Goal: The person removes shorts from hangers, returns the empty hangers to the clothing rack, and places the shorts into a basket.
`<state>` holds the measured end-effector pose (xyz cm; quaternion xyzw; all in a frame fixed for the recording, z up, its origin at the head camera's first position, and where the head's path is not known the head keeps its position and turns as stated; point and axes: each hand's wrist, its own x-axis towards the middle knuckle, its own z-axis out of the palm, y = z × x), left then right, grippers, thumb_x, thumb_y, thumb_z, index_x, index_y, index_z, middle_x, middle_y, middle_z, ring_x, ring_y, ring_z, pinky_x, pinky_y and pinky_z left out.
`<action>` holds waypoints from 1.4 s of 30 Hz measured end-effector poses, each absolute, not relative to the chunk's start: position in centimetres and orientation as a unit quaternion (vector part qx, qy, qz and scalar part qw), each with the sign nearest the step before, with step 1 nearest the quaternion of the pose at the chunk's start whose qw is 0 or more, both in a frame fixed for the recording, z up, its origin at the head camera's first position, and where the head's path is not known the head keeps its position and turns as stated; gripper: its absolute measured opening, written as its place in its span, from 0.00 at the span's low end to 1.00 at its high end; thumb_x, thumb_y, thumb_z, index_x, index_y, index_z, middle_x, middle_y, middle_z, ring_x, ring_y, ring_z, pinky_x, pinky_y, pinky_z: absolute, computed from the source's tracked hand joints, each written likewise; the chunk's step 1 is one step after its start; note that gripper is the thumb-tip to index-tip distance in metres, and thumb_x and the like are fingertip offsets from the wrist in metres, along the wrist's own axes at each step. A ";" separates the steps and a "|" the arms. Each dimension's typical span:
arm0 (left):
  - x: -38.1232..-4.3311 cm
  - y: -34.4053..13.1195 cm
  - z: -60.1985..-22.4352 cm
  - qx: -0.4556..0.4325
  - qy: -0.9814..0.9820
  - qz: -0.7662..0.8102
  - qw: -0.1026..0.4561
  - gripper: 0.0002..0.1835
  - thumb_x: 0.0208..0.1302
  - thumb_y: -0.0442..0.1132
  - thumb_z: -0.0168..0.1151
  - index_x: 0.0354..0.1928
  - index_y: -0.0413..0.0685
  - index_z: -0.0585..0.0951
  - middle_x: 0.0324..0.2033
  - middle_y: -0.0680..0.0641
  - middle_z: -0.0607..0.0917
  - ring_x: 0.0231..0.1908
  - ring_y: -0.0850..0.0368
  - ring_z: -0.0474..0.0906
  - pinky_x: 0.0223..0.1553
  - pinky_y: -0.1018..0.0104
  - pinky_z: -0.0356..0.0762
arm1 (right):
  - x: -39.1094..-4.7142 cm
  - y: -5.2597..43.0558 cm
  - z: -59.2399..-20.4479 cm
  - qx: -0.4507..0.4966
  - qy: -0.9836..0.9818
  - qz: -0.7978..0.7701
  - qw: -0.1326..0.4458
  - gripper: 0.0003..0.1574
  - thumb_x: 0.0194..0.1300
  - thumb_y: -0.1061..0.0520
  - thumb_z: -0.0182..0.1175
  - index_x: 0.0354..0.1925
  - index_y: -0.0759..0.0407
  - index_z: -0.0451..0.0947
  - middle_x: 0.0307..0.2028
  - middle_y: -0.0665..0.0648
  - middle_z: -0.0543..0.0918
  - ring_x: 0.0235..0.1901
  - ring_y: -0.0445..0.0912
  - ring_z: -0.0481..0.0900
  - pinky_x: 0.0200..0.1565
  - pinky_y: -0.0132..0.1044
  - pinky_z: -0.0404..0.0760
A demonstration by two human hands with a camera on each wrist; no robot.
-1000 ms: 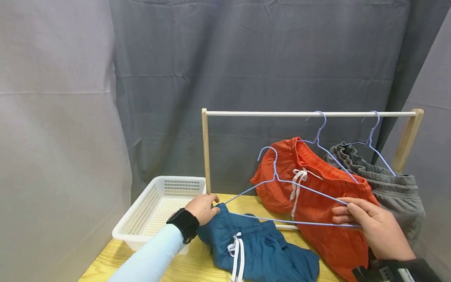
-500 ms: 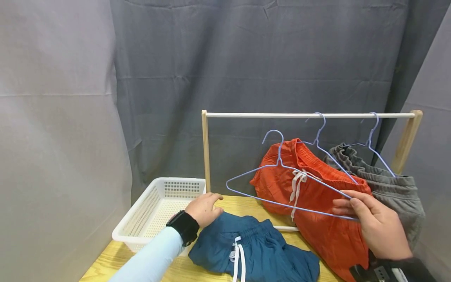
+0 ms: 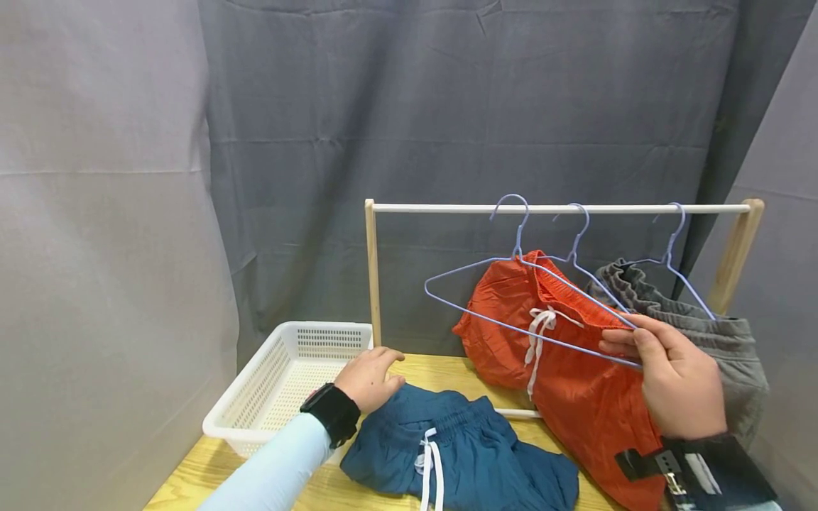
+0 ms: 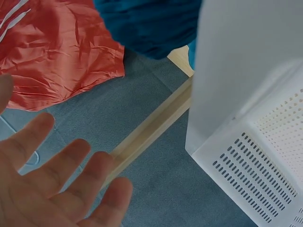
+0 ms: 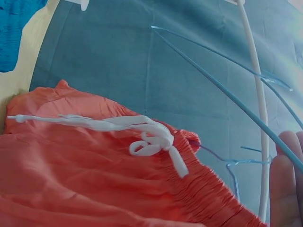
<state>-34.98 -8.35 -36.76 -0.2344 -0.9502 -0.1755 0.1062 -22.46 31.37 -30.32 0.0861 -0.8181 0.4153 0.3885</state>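
Observation:
My right hand (image 3: 684, 380) pinches one end of a bare lilac wire hanger (image 3: 518, 245), and the hook overlaps the rack's white rail (image 3: 434, 209) in the head view. Fingers straight and spread in the left wrist view, my left hand (image 3: 371, 380) holds nothing. It is beside the waist of the dark blue shorts (image 3: 492, 447), which lie on the table with a white drawstring. Behind the held hanger, orange shorts (image 3: 594, 397) hang from a second lilac hanger (image 3: 578, 245). Grey shorts (image 3: 728, 362) hang from a third at the right.
A white perforated basket (image 3: 217, 415) stands on the wooden table (image 3: 172, 490) at the left, next to the rack's left post (image 3: 373, 277). The right post (image 3: 738, 255) rises behind the grey shorts. Grey cloth (image 3: 447, 106) closes off the back.
My right hand has raised the hanger from the blue shorts' waist to rail height. The left hand has let go of the shorts' waistband, which has dropped flatter onto the table.

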 end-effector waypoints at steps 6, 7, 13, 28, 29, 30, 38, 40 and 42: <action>-35.1 -8.5 -36.9 -0.232 -0.951 -0.172 0.110 0.22 0.71 0.50 0.60 0.63 0.52 0.79 0.62 0.47 0.78 0.63 0.46 0.73 0.64 0.46 0.70 | -23.3 30.6 -28.7 0.076 -0.828 0.393 0.392 0.25 0.81 0.54 0.45 0.70 0.61 0.70 0.48 0.59 0.87 0.41 0.23 0.80 0.42 0.15 0.73; -35.1 -8.6 -36.9 -0.232 -0.951 -0.171 0.111 0.22 0.71 0.50 0.60 0.63 0.52 0.79 0.62 0.47 0.78 0.63 0.46 0.73 0.64 0.47 0.70 | -23.4 30.5 -28.5 0.075 -0.830 0.390 0.392 0.25 0.81 0.54 0.45 0.70 0.61 0.70 0.49 0.62 0.87 0.41 0.22 0.79 0.42 0.15 0.73; -35.0 -8.8 -36.7 -0.237 -0.949 -0.175 0.115 0.22 0.71 0.50 0.60 0.63 0.51 0.79 0.62 0.47 0.79 0.63 0.46 0.73 0.63 0.46 0.70 | -24.0 29.8 -27.6 0.052 -0.832 0.385 0.396 0.26 0.82 0.50 0.44 0.69 0.57 0.72 0.50 0.63 0.86 0.40 0.21 0.78 0.42 0.15 0.72; -35.1 -8.9 -36.8 -0.234 -0.948 -0.182 0.117 0.22 0.71 0.50 0.60 0.62 0.50 0.79 0.62 0.47 0.79 0.63 0.45 0.72 0.64 0.46 0.70 | -25.2 29.1 -29.4 0.071 -0.830 0.372 0.408 0.23 0.80 0.53 0.51 0.66 0.59 0.76 0.46 0.63 0.88 0.39 0.19 0.78 0.43 0.14 0.72; -35.1 -8.9 -36.8 -0.233 -0.948 -0.183 0.117 0.22 0.71 0.50 0.60 0.62 0.50 0.79 0.62 0.47 0.79 0.63 0.45 0.72 0.64 0.46 0.70 | -25.2 29.0 -29.5 0.066 -0.833 0.369 0.406 0.24 0.80 0.52 0.51 0.66 0.59 0.76 0.46 0.62 0.88 0.39 0.19 0.77 0.44 0.13 0.71; -35.0 -8.9 -36.7 -0.233 -0.948 -0.184 0.116 0.22 0.71 0.49 0.60 0.62 0.50 0.79 0.62 0.46 0.79 0.63 0.45 0.72 0.64 0.46 0.70 | -25.2 28.9 -29.7 0.062 -0.836 0.364 0.405 0.24 0.80 0.52 0.51 0.66 0.58 0.76 0.45 0.61 0.88 0.39 0.18 0.76 0.44 0.13 0.71; -34.9 -9.1 -36.6 -0.233 -0.948 -0.185 0.116 0.22 0.71 0.50 0.61 0.63 0.50 0.78 0.62 0.46 0.78 0.63 0.46 0.72 0.64 0.46 0.70 | -25.1 28.8 -31.2 0.058 -0.845 0.337 0.412 0.21 0.77 0.52 0.54 0.62 0.56 0.80 0.43 0.57 0.89 0.39 0.17 0.73 0.42 0.11 0.68; -34.9 -9.2 -36.6 -0.231 -0.948 -0.186 0.118 0.22 0.71 0.50 0.62 0.62 0.51 0.78 0.62 0.46 0.78 0.63 0.46 0.73 0.63 0.46 0.71 | -25.0 28.8 -31.6 0.061 -0.847 0.331 0.411 0.21 0.76 0.53 0.56 0.62 0.57 0.80 0.43 0.57 0.89 0.39 0.17 0.73 0.42 0.12 0.69; -34.9 -9.3 -36.7 -0.230 -0.947 -0.188 0.120 0.22 0.71 0.49 0.62 0.62 0.50 0.78 0.62 0.46 0.78 0.62 0.46 0.73 0.63 0.46 0.71 | -24.8 28.9 -31.9 0.058 -0.853 0.320 0.408 0.21 0.76 0.53 0.57 0.62 0.56 0.80 0.44 0.57 0.89 0.38 0.16 0.72 0.41 0.13 0.69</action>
